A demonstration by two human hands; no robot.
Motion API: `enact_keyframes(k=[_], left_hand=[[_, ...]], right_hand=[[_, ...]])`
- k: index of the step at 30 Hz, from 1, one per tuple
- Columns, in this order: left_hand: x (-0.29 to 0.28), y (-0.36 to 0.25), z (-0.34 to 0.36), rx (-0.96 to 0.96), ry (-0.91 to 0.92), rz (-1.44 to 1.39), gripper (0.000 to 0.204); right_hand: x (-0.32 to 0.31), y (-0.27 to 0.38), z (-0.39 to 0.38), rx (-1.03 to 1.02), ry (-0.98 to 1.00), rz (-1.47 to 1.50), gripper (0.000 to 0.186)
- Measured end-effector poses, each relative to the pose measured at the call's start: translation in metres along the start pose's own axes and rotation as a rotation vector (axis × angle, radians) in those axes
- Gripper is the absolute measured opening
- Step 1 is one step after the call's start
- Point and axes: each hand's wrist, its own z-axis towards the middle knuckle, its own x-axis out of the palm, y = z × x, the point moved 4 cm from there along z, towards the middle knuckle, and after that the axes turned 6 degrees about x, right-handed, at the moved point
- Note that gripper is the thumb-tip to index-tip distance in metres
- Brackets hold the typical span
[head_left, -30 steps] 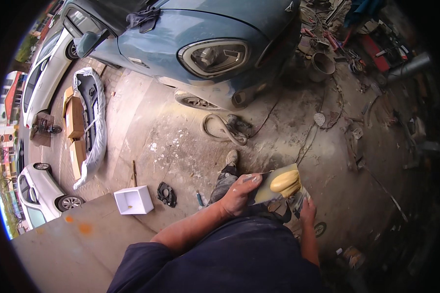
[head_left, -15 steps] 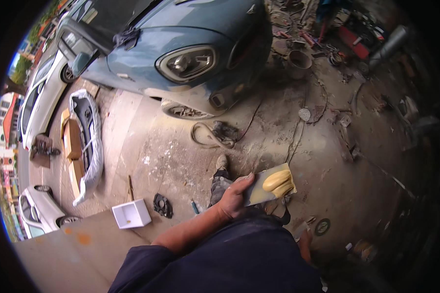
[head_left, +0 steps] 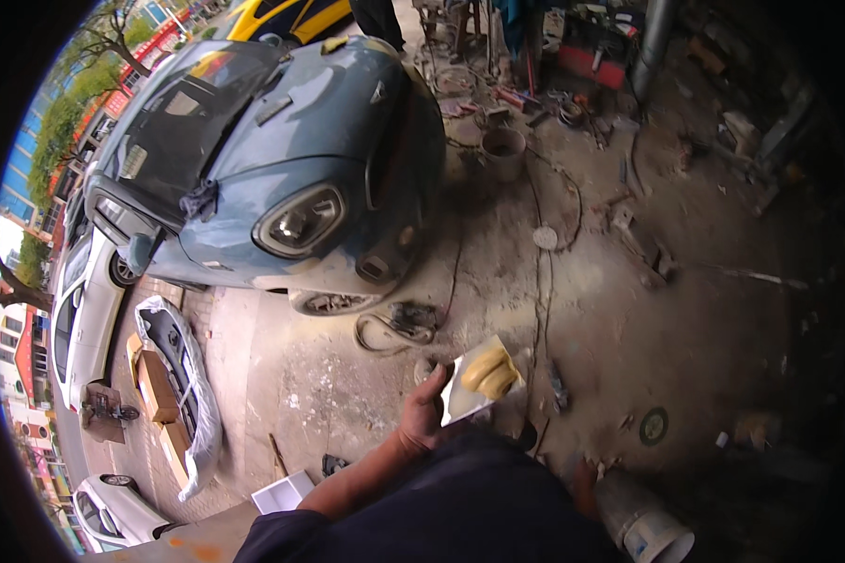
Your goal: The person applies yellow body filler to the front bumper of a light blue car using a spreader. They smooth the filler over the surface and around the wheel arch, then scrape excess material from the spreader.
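My left hand (head_left: 424, 405) grips the near edge of a flat, pale board (head_left: 465, 402), its thumb lying along the top. A thick, tan-yellow mound of putty (head_left: 490, 373) sits on the board's far side. Low on the right, partly behind my dark shirt, my right hand (head_left: 585, 477) is small and dim; its fingers and anything in them cannot be made out. Just beside that hand is a pale grey bucket (head_left: 650, 525), tilted, with its round end toward the lower right.
A blue-grey car (head_left: 300, 188) with dull patches stands ahead on the left. Hose and cable (head_left: 385, 333) lie near its wheel. Cardboard boxes (head_left: 157, 380) and a plastic-wrapped car part (head_left: 197, 403) are at left. A bucket (head_left: 503, 153) and scattered tools lie beyond.
My view has turned, bringing more of the car and the bucket by my right hand into sight. My left hand still holds the board; the pale flat piece by my right hand no longer shows clearly.
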Motion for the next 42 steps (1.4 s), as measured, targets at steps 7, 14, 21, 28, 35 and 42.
enact_keyframes(k=[7,14,21,28,35,42], left_hand=[[0.014,-0.010,0.009,0.007,-0.087,0.056,0.064],[0.024,-0.030,0.036,-0.039,0.038,-0.075,0.060],[0.033,-0.067,0.085,0.024,-0.014,-0.051,0.060],[0.057,-0.110,0.126,0.028,0.128,-0.155,0.069],[0.066,-0.128,0.178,0.178,-0.059,0.039,0.074],[0.106,-0.131,0.261,0.347,-0.158,0.020,0.069]], right_hand=[[0.012,0.026,0.020,0.045,0.036,-0.089,0.040],[0.032,0.124,0.065,-0.110,0.102,0.509,0.039],[0.021,0.312,0.054,-0.373,0.059,0.328,0.037],[0.042,0.453,0.022,-0.416,0.089,0.378,0.036],[0.066,0.505,0.059,-0.379,0.220,0.408,0.037],[0.069,0.606,0.153,-0.417,0.284,0.502,0.034]])
